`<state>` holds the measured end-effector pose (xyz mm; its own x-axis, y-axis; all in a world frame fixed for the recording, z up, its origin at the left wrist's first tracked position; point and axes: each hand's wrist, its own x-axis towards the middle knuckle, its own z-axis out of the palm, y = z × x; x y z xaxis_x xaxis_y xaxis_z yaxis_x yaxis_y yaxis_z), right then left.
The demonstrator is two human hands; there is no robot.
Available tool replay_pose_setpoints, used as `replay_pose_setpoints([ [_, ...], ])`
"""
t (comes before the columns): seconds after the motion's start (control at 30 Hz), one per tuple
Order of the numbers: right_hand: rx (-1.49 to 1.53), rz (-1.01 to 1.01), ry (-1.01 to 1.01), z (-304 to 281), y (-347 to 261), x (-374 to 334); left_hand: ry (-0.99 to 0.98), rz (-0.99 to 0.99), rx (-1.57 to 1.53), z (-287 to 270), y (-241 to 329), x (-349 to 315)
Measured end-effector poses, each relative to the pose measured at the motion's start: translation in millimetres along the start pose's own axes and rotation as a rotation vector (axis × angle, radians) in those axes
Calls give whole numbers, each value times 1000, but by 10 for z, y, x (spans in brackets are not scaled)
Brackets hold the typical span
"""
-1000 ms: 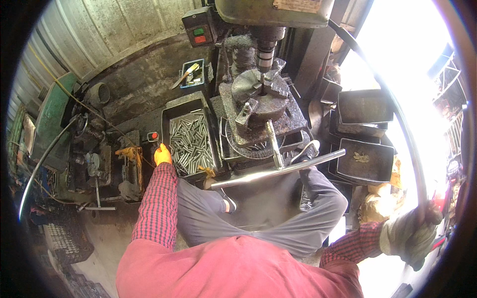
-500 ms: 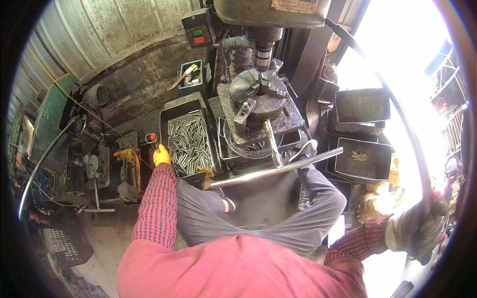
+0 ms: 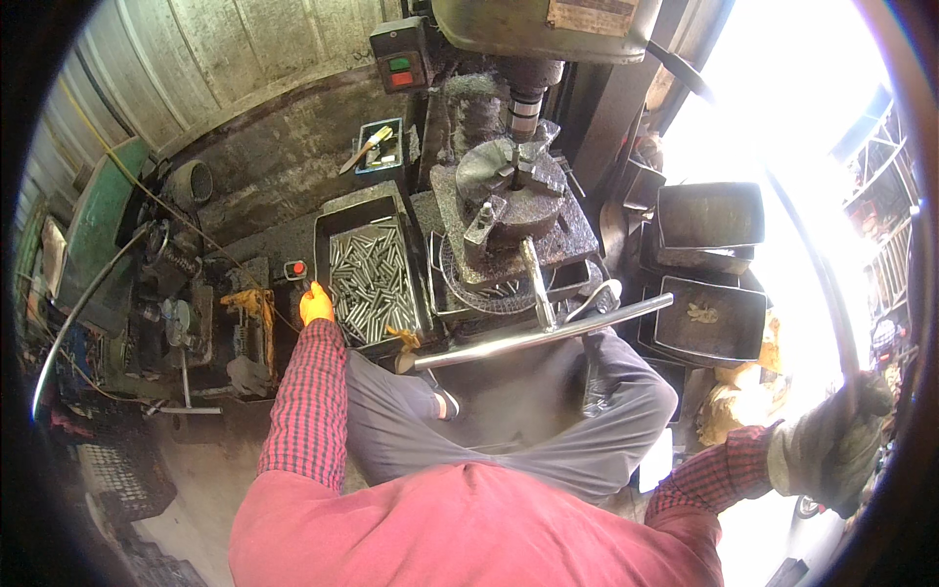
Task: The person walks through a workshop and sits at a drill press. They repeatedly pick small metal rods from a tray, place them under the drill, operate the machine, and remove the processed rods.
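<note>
My left hand [image 3: 316,304], in an orange glove, is closed beside a small fitting with a red top [image 3: 297,269]; what its fingers hold, if anything, is hidden. At the far right my right hand [image 3: 829,452], in a grey glove, is wrapped round the end of a long curved lever [image 3: 817,259]. Glare washes out part of that lever, which rises to the drill press head [image 3: 543,27]. Below the head, a drill bit [image 3: 515,166] points down into the jawed chuck [image 3: 496,171] on the metal-flecked table.
A tray [image 3: 320,256] of short metal pins stands left of the press. A shiny bar [image 3: 548,338] crosses above my knees. Dark metal bins [image 3: 709,215] are stacked at right. A switch box [image 3: 399,56] with green and red buttons and a brush [image 3: 367,149] are behind.
My right hand has shifted slightly right with the lever end, and more of the lever is lost in glare. The left hand stays by the red-topped fitting.
</note>
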<state>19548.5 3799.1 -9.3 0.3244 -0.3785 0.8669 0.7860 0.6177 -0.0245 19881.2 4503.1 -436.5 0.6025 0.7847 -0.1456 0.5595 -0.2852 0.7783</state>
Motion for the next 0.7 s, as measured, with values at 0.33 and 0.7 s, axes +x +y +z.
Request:
replay_pose_setpoints([
  [0.33,2165,424,-54,294,286,162,-28,23,63,-6,-60,87],
  [0.7,1952,586,44,544,644,268,0,0,-1,7,-76,99],
])
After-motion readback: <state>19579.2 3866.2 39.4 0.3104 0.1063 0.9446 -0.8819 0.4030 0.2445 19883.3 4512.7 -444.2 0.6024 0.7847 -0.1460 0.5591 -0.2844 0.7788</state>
